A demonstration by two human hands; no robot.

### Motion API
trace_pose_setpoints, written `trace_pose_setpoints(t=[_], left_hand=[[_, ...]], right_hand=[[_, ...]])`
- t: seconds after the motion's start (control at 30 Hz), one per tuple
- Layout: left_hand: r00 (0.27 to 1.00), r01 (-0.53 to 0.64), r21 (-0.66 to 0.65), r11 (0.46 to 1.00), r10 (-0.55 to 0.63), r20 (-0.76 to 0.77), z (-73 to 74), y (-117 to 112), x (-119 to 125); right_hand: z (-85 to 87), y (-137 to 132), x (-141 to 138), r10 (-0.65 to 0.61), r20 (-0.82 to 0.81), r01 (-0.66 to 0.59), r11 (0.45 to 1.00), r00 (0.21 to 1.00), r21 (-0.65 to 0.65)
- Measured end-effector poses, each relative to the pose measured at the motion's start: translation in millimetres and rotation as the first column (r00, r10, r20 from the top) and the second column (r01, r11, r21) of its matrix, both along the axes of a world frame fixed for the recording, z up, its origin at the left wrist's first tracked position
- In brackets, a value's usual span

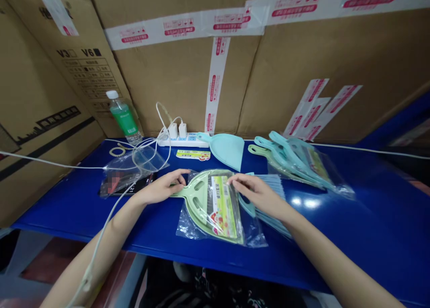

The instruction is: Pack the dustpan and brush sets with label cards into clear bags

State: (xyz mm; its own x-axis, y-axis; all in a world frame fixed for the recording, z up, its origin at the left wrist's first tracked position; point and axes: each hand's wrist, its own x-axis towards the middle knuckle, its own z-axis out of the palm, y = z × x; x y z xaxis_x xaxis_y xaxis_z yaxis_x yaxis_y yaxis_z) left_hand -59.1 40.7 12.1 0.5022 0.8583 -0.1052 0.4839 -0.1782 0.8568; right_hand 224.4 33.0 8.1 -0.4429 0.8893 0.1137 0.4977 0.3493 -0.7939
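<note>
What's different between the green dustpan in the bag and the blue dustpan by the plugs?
The green dustpan is wrapped in a clear bag with a label, but the blue dustpan has no wrapping. The green one sits between the left hand and right hand, while the blue one lies farther off, by the power strip. Both have a wide scoop and short handle, and both lie on the blue table.
</note>
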Motion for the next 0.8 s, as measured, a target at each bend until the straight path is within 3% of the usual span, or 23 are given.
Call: trace_pose_setpoints(t=[0.13, 0.37, 0.57, 0.8], left_hand=[[1.000, -0.002, -0.005, 1.000, 0.002, -0.005, -2.2, 0, -1], [1.000, 0.020, 0.012, 1.000, -0.020, 0.009, -0.9, 0, 0], [0.996, 0.062, 0.019, 0.998, -0.061, -0.059, 8.0, -3, -3], [0.985, 0.113, 0.003, 0.994, -0.112, -0.131, 15.2, -4, -8]], right_hand=[[-3.8, 0, 0, 0.005, 0.132, -0.007, 1.000, 0.991, 0.018], [-3.8, -13, -11, -0.092, 0.430, 0.054, 0.994, 0.898, 0.098], [3.5, -5, 0, -0.067, 0.394, 0.047, 0.997, 0.917, 0.061], [33.2, 7, 16, -0.292, 0.330, 0.167, 0.919, 0.898, 0.357]])
